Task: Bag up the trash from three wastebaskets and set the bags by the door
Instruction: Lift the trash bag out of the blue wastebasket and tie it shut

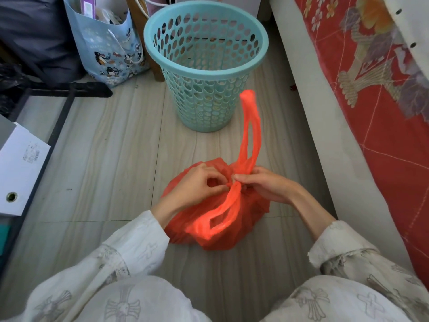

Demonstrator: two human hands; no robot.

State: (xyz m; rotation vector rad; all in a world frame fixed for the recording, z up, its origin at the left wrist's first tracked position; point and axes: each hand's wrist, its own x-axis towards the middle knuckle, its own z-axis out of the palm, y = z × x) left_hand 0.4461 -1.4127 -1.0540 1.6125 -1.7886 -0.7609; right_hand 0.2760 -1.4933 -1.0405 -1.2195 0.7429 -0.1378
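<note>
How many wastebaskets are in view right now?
1. A turquoise perforated plastic wastebasket stands upright on the floor, beyond the orange plastic bag that both hands are tying. The other two may be out of frame.

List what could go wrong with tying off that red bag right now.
1. Both the left hand and right hand pinch the thin handles at the knot of the red bag; a hard pull might tear the film.
2. One handle loop sticks up loose, so the knot may slip open when lifted.
</note>
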